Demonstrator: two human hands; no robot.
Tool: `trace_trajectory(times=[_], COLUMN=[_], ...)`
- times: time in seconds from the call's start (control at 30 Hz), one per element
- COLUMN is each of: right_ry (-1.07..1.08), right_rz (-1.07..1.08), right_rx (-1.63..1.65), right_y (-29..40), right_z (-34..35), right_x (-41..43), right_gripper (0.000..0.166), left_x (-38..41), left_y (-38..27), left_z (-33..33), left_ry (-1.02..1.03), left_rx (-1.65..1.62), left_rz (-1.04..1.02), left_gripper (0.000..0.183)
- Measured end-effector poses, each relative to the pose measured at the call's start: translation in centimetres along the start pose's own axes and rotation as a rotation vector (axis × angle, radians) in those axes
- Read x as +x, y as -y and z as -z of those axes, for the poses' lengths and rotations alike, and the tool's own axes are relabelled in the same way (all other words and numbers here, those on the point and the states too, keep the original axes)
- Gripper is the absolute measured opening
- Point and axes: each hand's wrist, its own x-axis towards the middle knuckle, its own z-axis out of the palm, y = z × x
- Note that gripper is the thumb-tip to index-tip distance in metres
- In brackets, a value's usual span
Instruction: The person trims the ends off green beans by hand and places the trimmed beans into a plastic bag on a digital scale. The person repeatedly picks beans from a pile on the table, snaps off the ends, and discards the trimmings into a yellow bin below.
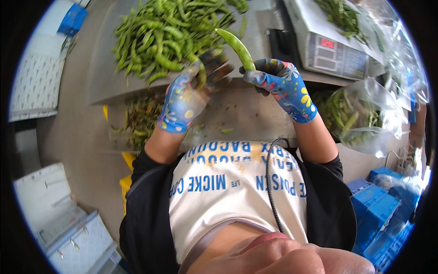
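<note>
Both my hands wear blue flowered gloves with dark, soiled fingers. My right hand grips the lower end of a broad green bean pod, which points up and to the left. My left hand is beside the near edge of a big heap of green bean pods on a metal table. A curved pod lies against its palm between thumb and fingers; the fingers are blurred, and whether they grip it is unclear.
Below the table edge, a metal surface holds a pile of trimmings. A digital scale bears more pods at upper right. Beneath it is a clear plastic bag of pods. Blue crates stand at lower right; yellow crates are at left.
</note>
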Motion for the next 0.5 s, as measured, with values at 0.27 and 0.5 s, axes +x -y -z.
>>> trace_trajectory(times=[0.27,0.5], right_ry=[0.117,0.333], right_rz=[-0.225,-0.246], right_rx=[0.214,-0.256], right_y=[-5.6,-5.8], right_z=[-5.4,-8.5], right_x=[0.3,0.0], right_gripper=[0.029,0.026], left_x=[-2.8,-4.4], left_y=[0.0,1.2], left_z=[2.8,6.4], left_ry=[0.094,-0.357], left_rx=[-0.186,0.408], left_rz=[-0.07,-0.158], left_gripper=[0.056,0.018])
